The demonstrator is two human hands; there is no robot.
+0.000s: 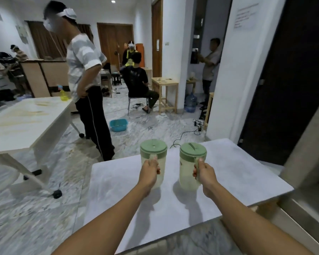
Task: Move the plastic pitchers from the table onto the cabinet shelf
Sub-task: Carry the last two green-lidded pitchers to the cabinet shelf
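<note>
Head view looks down on two plastic pitchers, both pale translucent bodies with green lids, held over the grey table [228, 181]. Left pitcher [153, 157] is gripped at its handle by the left hand [149, 172], fingers curled closed around the handle with the thumb pressing on top. Right pitcher [191, 168] is held the same way by the right hand [205, 174], fingers wrapped tight on the handle and thumb up against the lid's rim. Both pitchers stand upright, side by side and apart from each other; shadows fall on the table beneath them, but whether their bases touch the tabletop cannot be told. Beyond the table's far edge, on the marble floor, sits a blue basin [118, 125], and a black cable [184, 137] trails just past the table's far corner. Farther from the table on its left side stands a white rolling table [26, 126] with a yellow spray bottle [63, 93] on it, and a person in a striped shirt [83, 61] stands beside that.
</note>
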